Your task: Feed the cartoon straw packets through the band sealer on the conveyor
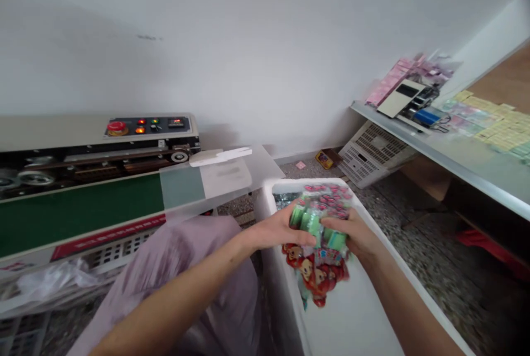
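Both my hands hold one stack of small printed packets (321, 237) over a white bin (364, 312). The packets are green on top, and red cartoon figures show on the part hanging below. My left hand (281, 229) grips the stack from the left with its fingers closed round it. From the right, my right hand (358, 234) is wrapped round the same stack. More packets (327, 193) with pink and green print lie at the far end of the bin.
A band sealer (103, 163) with a green belt and a panel of buttons stands at my left. A metal table (467, 157) at the right carries a small device and rows of yellow packets. White crates (372, 152) lie on the speckled floor.
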Available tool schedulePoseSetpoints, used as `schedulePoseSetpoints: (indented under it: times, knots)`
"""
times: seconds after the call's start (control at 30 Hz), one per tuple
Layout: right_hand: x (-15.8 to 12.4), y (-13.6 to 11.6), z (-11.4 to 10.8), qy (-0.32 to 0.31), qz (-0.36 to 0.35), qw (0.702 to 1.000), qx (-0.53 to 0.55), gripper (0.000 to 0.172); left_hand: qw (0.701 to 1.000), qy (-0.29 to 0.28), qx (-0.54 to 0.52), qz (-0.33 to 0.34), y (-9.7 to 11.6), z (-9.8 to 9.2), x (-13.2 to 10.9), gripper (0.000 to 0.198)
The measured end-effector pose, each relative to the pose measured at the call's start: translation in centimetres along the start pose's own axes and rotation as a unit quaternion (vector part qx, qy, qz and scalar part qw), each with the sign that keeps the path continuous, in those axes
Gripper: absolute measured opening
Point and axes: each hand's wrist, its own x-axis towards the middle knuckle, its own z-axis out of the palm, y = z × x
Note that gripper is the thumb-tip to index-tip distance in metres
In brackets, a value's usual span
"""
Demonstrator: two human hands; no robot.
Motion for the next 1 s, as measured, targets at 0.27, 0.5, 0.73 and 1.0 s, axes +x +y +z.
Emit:
schedulePoseSetpoints:
  times: [0.27, 0.5, 0.73, 1.0]
  knots:
    - [10.7, -2.5, 16.3, -0.036, -0.115, 0.989, 0.084, 0.048, 0.929, 0.307, 0.184, 0.091, 3.8, -10.5, -3.4, 0.088]
    - [17.0, -5.0, 25.3, -0.105, -0.186, 0.973, 0.087, 0.061, 0.871, 0.396, 0.259, 0.13, 9.3, -20.3, -4.8, 0.056]
    - [20.3, 0.5, 26.4, -0.1, -0.14, 0.982, 0.075, 0.084, 0.89, 0.403, 0.193, 0.091, 5.0, -24.2, -6.2, 0.056]
    - [21.2, 2.3, 27.9, -0.032, -0.192, 0.981, 0.024, 0.066, 0.85, 0.444, 0.279, 0.049, 3.9, -23.5, -6.1, 0.079]
